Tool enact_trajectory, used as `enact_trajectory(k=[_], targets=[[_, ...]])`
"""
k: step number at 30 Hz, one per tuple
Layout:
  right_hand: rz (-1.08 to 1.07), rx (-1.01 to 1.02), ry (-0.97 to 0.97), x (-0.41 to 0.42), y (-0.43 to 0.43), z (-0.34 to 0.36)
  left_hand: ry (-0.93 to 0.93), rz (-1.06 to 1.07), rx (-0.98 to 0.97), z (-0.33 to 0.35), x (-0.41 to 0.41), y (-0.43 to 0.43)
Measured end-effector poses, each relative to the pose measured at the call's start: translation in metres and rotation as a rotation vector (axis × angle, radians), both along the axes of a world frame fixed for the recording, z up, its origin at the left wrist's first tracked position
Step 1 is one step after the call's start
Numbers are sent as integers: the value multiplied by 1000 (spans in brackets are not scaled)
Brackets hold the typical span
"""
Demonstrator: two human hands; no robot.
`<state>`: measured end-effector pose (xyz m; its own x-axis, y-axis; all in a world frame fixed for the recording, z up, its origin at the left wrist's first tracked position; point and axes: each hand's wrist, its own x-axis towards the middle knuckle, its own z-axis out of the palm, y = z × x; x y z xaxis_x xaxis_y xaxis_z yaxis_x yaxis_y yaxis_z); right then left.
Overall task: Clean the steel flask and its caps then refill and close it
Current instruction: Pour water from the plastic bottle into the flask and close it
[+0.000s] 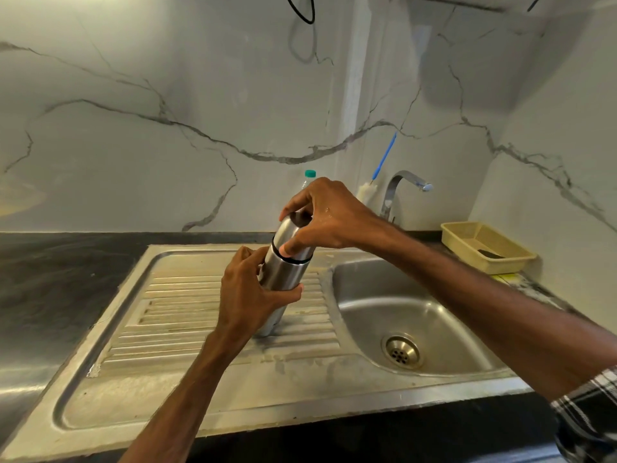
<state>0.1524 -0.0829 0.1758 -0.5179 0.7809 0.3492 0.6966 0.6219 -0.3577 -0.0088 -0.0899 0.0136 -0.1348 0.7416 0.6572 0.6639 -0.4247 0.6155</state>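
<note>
**A:** Flask question: how's the brushed-steel cylindrical flask [283,272] lying?

**B:** Tilting up-right, base on the ribbed steel drainboard [173,305]; left hand [247,295] is wrapping its body, right hand [327,218] is gripping its domed steel cap [289,232].

A: How is the light?
B: Bright and even, soft in tone. The marble wall [200,78] is the palest part. A cable [302,8] at the top throws a faint looped shadow just below itself, so light falls from above.
A: Any glare?
B: A white sheen at the counter's [50,279] front left edge, and thin highlights along the flask [283,272], its cap [287,232] and the tap [388,197]. A broad grey shadow lies on the wall over the counter's far right corner.
A: And sharpness?
B: Crisp in the middle. The checked sleeve [587,416] at the lower right is soft, and the sink's [267,406] front edge bows with wide-angle distortion.
</note>
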Motion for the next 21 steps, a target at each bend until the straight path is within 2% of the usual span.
enact_trajectory(k=[3, 6, 8, 10, 13, 17, 19, 21], targets=[[-99, -4, 42, -2, -1, -4, -10, 73, 24, -3, 9, -3], [-268, 138, 61, -9, -5, -17, -17, 158, 44, -2, 19, -6], [-338, 163, 73, -7, -7, -27, 3, 169, 38, -3, 21, -7], [-313, 111, 67, -1, -9, -24, 18, 162, 44, -2, 20, -9], [-232, 31, -82, 10, -12, -9, 35, 146, 33, -1, 17, -8], [79, -154, -163, 18, -9, 11, 21, 108, -6, 2, 8, -4], [134, -108, -154, 16, -2, 10, 14, 103, -8, 3, 4, -5], [80, -21, -115, 12, 3, 6, 13, 106, -18, 3, 3, -5]])
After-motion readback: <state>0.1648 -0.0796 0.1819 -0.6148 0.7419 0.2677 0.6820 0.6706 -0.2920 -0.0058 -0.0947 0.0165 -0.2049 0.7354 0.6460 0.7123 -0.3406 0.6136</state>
